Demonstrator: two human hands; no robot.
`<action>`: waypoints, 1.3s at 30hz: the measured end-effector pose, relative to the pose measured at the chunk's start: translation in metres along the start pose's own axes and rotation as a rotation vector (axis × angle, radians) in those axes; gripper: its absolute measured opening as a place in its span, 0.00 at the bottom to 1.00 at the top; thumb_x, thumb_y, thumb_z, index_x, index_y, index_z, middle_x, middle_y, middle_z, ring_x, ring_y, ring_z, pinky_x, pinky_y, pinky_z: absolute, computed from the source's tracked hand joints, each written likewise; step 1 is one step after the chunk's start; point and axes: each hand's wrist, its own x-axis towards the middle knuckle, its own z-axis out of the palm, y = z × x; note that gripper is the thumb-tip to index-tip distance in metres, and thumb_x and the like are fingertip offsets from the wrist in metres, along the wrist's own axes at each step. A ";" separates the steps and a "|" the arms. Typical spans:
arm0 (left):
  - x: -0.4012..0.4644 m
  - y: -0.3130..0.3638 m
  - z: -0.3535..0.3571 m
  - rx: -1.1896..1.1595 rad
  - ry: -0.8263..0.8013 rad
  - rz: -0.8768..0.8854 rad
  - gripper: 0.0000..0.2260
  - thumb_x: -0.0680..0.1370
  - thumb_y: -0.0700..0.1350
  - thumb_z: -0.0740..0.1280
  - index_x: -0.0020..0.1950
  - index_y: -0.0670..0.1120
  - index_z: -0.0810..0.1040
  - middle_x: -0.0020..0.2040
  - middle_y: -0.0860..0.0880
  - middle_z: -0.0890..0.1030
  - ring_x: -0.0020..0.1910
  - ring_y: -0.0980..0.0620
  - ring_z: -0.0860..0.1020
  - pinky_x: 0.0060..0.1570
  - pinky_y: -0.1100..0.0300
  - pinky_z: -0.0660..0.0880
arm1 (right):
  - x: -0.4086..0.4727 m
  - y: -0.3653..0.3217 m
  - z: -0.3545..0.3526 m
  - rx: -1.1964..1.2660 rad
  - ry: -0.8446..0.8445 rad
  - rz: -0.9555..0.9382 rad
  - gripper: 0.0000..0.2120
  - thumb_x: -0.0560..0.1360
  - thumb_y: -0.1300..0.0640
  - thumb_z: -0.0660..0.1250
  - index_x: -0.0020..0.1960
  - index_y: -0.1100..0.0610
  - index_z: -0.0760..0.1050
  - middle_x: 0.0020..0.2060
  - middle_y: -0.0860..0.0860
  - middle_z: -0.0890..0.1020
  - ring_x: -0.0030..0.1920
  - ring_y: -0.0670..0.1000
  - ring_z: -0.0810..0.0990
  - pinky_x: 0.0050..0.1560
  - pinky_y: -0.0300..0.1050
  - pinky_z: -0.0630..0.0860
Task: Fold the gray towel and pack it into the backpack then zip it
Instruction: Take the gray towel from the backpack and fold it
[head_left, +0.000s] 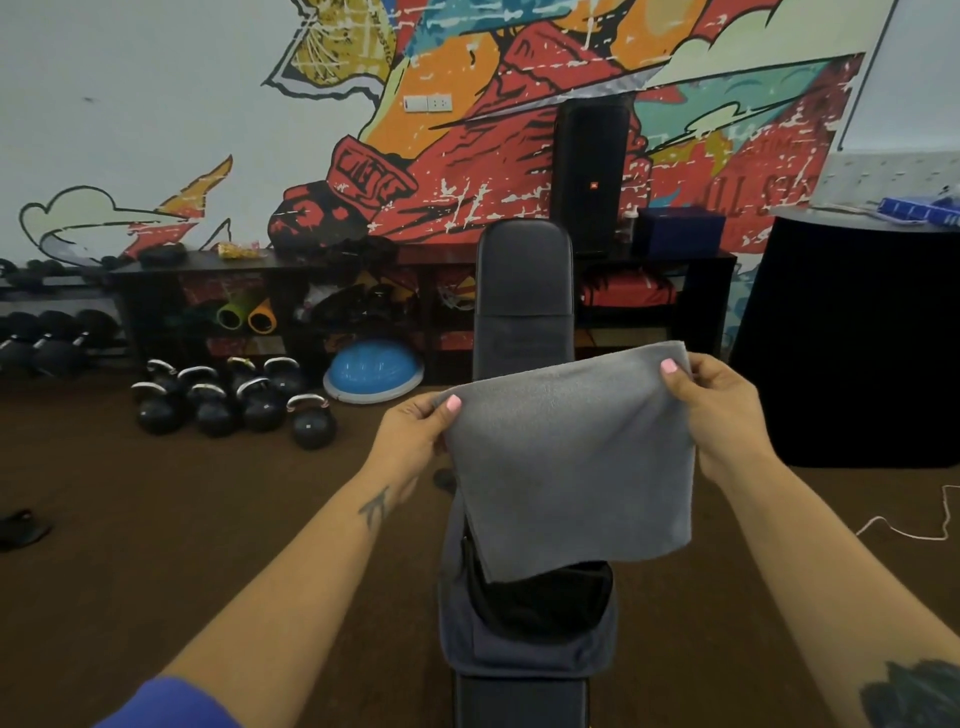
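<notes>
Dark backpack (524, 644) lying open on bench (522, 291), near end. Above it, gray towel (571, 457) hanging folded, top corners pinched by left hand (415, 431) and right hand (722, 410). Bare floor both sides; kettlebells (234, 400) far left.

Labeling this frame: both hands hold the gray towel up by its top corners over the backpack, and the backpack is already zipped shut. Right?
Not quite. The head view shows the backpack unzipped: its main compartment gapes open, dark inside, below the towel's lower edge. The rest holds: the left hand and right hand pinch the gray towel by its top corners, hanging above the backpack on the bench.
</notes>
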 end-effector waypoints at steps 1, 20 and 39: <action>0.001 -0.001 0.000 0.008 0.007 0.011 0.07 0.78 0.41 0.63 0.49 0.48 0.80 0.48 0.49 0.82 0.49 0.51 0.79 0.46 0.58 0.78 | -0.001 0.003 -0.001 -0.003 0.004 0.005 0.04 0.77 0.53 0.66 0.45 0.45 0.79 0.47 0.48 0.83 0.52 0.52 0.80 0.55 0.53 0.78; 0.014 0.012 -0.010 0.126 -0.043 0.029 0.07 0.79 0.44 0.62 0.48 0.49 0.80 0.45 0.50 0.81 0.44 0.53 0.78 0.41 0.60 0.75 | 0.002 0.021 -0.018 0.005 -0.109 0.020 0.03 0.76 0.57 0.67 0.47 0.54 0.79 0.44 0.50 0.82 0.46 0.50 0.80 0.45 0.44 0.76; -0.012 0.003 0.073 0.090 -0.077 -0.187 0.03 0.77 0.43 0.66 0.45 0.47 0.79 0.42 0.47 0.81 0.37 0.53 0.81 0.32 0.63 0.78 | -0.049 0.056 0.074 -0.390 0.176 -0.274 0.02 0.74 0.55 0.69 0.42 0.52 0.78 0.39 0.46 0.78 0.39 0.45 0.77 0.40 0.43 0.76</action>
